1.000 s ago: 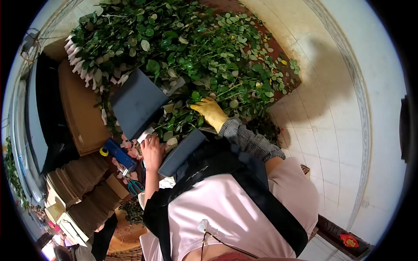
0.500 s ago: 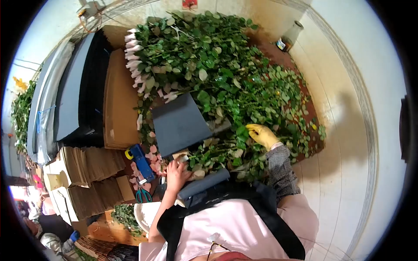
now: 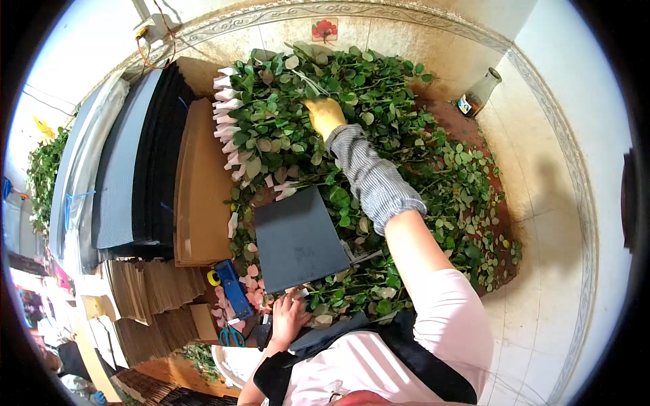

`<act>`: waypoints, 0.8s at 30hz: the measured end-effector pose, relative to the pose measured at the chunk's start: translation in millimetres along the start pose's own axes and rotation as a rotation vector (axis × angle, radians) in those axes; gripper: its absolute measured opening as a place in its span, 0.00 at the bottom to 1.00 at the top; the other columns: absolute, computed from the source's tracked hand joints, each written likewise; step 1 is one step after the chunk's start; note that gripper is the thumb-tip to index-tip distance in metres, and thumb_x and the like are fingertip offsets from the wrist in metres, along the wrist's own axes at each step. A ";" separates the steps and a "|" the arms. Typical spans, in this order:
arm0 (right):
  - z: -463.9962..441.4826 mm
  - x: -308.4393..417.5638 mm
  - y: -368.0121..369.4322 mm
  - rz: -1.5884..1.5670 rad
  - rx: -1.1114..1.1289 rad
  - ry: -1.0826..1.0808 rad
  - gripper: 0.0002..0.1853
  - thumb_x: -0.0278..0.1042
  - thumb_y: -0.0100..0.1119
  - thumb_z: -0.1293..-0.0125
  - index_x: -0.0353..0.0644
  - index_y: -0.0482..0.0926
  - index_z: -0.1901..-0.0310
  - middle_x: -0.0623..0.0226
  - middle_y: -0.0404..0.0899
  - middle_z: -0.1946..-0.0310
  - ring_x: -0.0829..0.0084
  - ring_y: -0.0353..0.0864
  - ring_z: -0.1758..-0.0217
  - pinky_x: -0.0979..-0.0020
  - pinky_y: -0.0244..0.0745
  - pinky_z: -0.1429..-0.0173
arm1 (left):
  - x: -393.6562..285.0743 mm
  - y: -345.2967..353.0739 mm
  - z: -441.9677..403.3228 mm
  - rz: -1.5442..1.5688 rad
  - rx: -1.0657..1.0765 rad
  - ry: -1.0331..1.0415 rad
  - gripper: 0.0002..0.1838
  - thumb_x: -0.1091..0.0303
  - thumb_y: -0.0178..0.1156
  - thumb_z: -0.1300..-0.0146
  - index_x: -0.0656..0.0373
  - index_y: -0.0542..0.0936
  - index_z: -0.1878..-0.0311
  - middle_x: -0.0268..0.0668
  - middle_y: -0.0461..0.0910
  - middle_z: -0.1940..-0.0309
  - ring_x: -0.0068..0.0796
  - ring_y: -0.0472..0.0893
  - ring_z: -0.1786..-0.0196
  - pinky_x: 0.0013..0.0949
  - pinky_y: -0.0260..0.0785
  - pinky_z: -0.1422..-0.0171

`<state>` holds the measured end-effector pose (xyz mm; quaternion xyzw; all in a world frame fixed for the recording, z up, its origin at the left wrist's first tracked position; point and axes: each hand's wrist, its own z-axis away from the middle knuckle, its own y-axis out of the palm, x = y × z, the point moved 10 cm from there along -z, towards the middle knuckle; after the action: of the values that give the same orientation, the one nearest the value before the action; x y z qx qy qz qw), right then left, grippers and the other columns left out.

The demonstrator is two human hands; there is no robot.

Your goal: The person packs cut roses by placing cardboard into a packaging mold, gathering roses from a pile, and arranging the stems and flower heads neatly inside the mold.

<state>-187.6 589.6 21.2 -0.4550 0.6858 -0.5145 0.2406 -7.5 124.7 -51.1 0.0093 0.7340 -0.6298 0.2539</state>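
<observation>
Tiled wall (image 3: 501,159); leafy green stems (image 3: 382,95), pinkish ends (image 3: 227,108); left fingers (image 3: 287,303), right fingers (image 3: 313,109): grip unclear.

Single head cam, super wide round view, aimed forward and down past the wearer's pink shirt (image 3: 338,365) onto the leafy stems (image 3: 379,88), pretty close.

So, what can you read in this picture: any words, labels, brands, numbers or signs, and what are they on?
Nothing here can be read for certain.
Label on the glass bottle: too small and blurred to read.
Dark grey board: faint marks, too indistinct to call writing.
Red flower picture on the wall: no legible words.
Blue tool: no legible brand or number.
</observation>
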 end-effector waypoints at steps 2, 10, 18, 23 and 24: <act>5.2 -6.6 32.3 0.187 0.114 0.064 0.08 0.26 0.58 0.35 0.47 0.85 0.58 0.63 0.87 0.64 0.63 0.86 0.56 0.62 0.77 0.41 | 4.2 6.1 1.3 0.003 0.023 -0.002 0.29 0.62 0.76 0.53 0.58 0.77 0.48 0.44 0.72 0.34 0.51 0.73 0.38 0.51 0.65 0.34; 47.8 26.6 -28.9 0.142 -0.035 -0.080 0.03 0.26 0.62 0.44 0.45 0.84 0.68 0.60 0.85 0.70 0.58 0.86 0.63 0.60 0.80 0.56 | 6.8 10.8 4.8 0.031 0.008 -0.008 0.26 0.62 0.76 0.54 0.56 0.79 0.51 0.46 0.75 0.41 0.51 0.73 0.41 0.51 0.66 0.37; 175.3 122.8 -116.2 -0.003 -0.041 -0.542 0.05 0.28 0.62 0.41 0.50 0.81 0.64 0.69 0.77 0.74 0.64 0.80 0.61 0.57 0.67 0.27 | 12.2 12.5 11.8 0.108 -0.040 -0.036 0.29 0.60 0.76 0.55 0.58 0.78 0.49 0.46 0.75 0.45 0.51 0.73 0.43 0.51 0.67 0.38; 227.3 96.6 -178.4 0.057 0.105 -0.318 0.08 0.25 0.66 0.43 0.49 0.82 0.63 0.67 0.78 0.74 0.64 0.82 0.62 0.55 0.70 0.28 | 16.3 19.9 13.1 0.049 -0.111 0.021 0.32 0.59 0.77 0.56 0.57 0.76 0.47 0.49 0.72 0.43 0.54 0.71 0.40 0.52 0.66 0.39; 243.8 92.9 -204.2 -0.015 0.005 -0.317 0.05 0.25 0.65 0.41 0.49 0.83 0.66 0.67 0.80 0.75 0.65 0.84 0.63 0.53 0.70 0.28 | 34.9 46.3 23.6 0.131 -0.141 0.012 0.33 0.59 0.78 0.57 0.57 0.76 0.47 0.49 0.71 0.42 0.55 0.70 0.39 0.53 0.66 0.38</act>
<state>40.2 378.4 136.4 -0.5349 0.6348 -0.4396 0.3430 -13.9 101.7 -108.9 0.0432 0.7759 -0.5584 0.2904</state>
